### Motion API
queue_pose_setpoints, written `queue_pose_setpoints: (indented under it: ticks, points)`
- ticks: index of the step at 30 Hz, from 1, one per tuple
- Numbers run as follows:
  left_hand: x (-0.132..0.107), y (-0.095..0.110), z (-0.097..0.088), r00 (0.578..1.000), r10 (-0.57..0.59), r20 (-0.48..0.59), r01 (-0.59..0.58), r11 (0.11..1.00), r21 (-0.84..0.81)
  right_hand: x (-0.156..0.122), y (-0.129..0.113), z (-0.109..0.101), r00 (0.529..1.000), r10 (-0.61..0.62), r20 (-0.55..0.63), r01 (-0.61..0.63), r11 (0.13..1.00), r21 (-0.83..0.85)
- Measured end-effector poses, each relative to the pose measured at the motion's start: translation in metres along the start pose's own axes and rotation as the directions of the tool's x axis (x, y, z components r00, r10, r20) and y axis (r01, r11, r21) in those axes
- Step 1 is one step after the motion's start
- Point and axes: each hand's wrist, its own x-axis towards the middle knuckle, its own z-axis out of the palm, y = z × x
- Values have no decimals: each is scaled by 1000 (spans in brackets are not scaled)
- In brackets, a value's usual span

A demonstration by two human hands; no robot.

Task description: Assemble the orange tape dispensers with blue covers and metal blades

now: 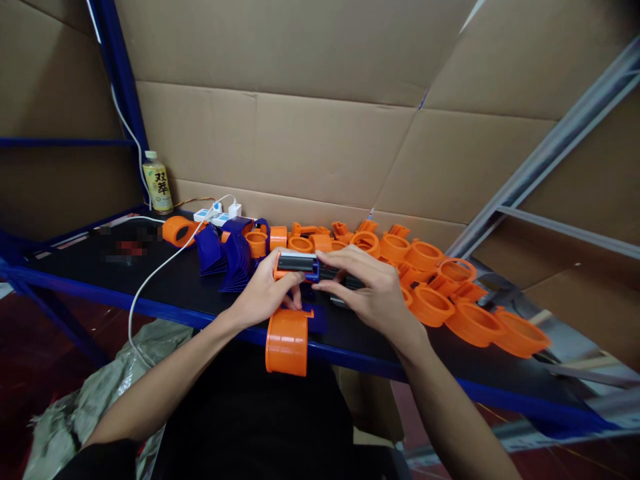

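Note:
An orange packing-tape dispenser (287,347) is held over the table's front edge, its round hub hanging toward me. Its head carries a black roller (295,264), a pale toothed strip (298,254) and a blue piece (316,269) at the right end. My left hand (264,287) is closed round the left side of the head, thumb in front. From the right, my right hand (373,283) pinches the blue end with thumb and fingers. Partly hidden behind my right hand lie dark parts (343,301) I cannot make out.
Several orange dispenser bodies (473,320) spread across the right and back of the black table (170,283). Stacked blue pieces (235,263) stand left of my hands. A white cable (150,273) runs from a power strip (220,217) over the front edge. A bottle (158,183) stands back left.

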Motion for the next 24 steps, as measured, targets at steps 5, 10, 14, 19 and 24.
queue_pose_setpoints:
  ticks: [5, 10, 14, 19, 24]
  points:
    - [-3, -1, 3, 1000, 7, 11, -7, 1000, -4, -1, -2, -3, 999, -34, 16, 35, 999, -30]
    - [-1, -1, 2, 990, 32, 135, -5, 980, -197, -8, -2, -3, 998, 42, -35, -39, 995, 94]
    - [1, 6, -6, 919, 12, 395, 181, 876, -448, -17, 4, -4, 988, 131, -77, -118, 981, 157]
    - [7, -1, -12, 907, -12, 422, 216, 872, -440, -8, 29, -14, 955, 243, 168, -292, 869, 401]
    - [12, -6, -21, 980, 2, 199, 82, 908, -412, 53, 71, 16, 898, 388, 209, -418, 899, 129]
